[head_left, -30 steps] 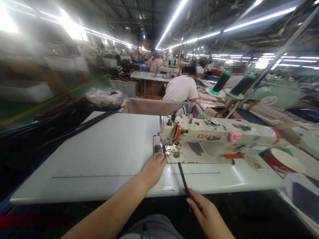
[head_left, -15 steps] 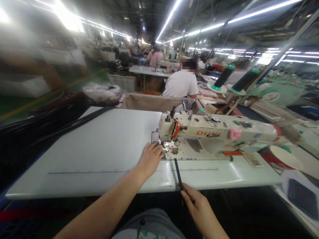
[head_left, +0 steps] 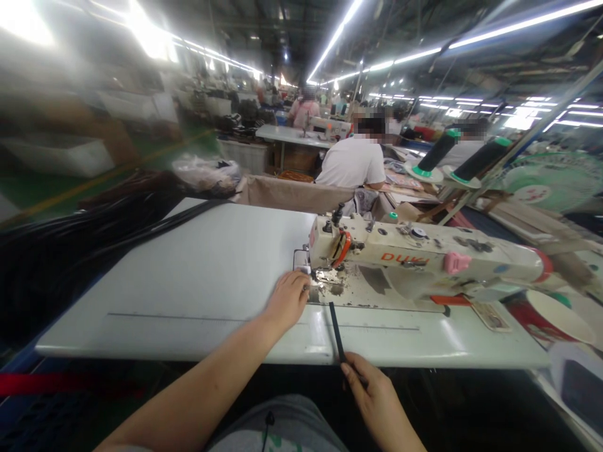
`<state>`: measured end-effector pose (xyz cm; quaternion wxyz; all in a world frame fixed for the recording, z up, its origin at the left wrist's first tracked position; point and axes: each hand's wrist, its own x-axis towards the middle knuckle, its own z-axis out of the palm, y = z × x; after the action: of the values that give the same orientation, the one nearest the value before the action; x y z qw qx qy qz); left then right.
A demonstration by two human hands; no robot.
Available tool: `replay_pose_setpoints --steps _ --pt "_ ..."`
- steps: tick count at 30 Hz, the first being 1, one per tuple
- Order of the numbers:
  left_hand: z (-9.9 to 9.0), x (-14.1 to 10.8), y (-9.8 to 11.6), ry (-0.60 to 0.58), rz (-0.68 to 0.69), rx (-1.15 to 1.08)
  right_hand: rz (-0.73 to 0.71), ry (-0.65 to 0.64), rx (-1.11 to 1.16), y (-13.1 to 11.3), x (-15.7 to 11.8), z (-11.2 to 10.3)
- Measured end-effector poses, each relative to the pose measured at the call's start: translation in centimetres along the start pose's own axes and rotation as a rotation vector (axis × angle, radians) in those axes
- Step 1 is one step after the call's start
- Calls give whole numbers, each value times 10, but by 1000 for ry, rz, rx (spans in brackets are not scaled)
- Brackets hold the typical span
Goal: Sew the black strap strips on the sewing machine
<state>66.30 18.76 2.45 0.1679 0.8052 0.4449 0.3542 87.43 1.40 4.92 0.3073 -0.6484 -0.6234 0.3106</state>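
Observation:
My left hand (head_left: 288,301) is at the left side of the sewing machine's (head_left: 377,251) needle area, fingers bent and drawn together beside the metal plate (head_left: 330,276); what they hold, if anything, is hidden. Below the machine bed, my right hand (head_left: 370,383) grips the lower end of a narrow black strip (head_left: 336,333). The strip's free end points up toward the machine, over the front part of the pale table (head_left: 211,263).
Long black strips (head_left: 155,226) lie over the table's left edge. Thread cones (head_left: 436,154) stand behind the machine. A person in a white shirt (head_left: 353,162) sits beyond a fabric-lined bin (head_left: 287,193). At right are a round container (head_left: 560,314) and a green fan (head_left: 541,182).
The view has shifted, so the table and machine appear farther right. My left fingers, spread earlier, are now bent closer together. The black strip is still in my right hand.

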Motion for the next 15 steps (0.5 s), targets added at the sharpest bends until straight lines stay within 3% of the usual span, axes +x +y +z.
replay_pose_setpoints --steps 3,9,11,15 --pt "-9 -2 9 -12 110 20 -10 -7 1 1 -1 2" --pt "-13 -20 43 -179 791 213 -35 -95 3 5 -4 3" --pt "-9 -30 54 -161 860 253 -28 -143 -11 8 -6 -2" --pt "-3 -53 69 -148 827 245 -14 -314 -133 24 -16 -28"
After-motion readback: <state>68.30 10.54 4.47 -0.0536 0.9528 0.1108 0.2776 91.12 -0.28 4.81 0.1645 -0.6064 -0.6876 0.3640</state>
